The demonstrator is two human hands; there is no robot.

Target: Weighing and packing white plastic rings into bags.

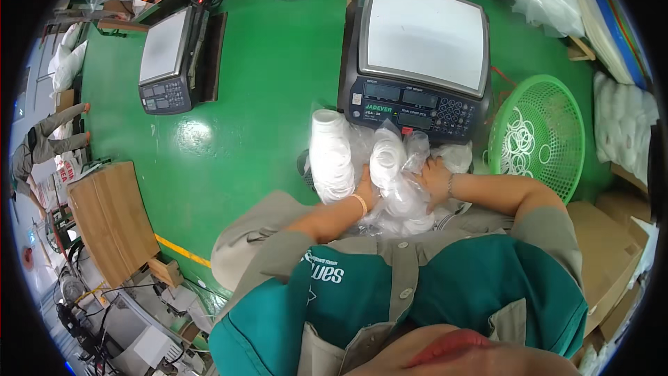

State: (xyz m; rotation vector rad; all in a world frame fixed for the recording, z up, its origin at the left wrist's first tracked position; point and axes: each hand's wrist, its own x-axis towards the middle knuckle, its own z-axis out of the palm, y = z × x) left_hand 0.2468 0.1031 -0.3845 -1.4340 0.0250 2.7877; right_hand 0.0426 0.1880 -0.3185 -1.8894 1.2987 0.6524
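In front of my body, two stacks of white rings lie in clear plastic bags. The left bagged stack [331, 160] is long and leans toward the scale. A second bagged stack [387, 160] lies just right of it, its plastic crumpled. My left hand [364, 189] is between the two stacks, closed against the second bag, with its fingers partly hidden by plastic. From the other side my right hand [435, 179] grips the same bag, fingers bent over the film. The counting scale [424, 38], with a white pan and dark keypad, stands just beyond both hands.
A green mesh basket [574, 132] at the right holds loose white rings [518, 143]. Another scale [165, 49] stands at the far left on the green floor [278, 63]. Cardboard boxes [605, 251] are beside my right arm. A wooden-topped box [111, 223] and another person [45, 141] are at the left.
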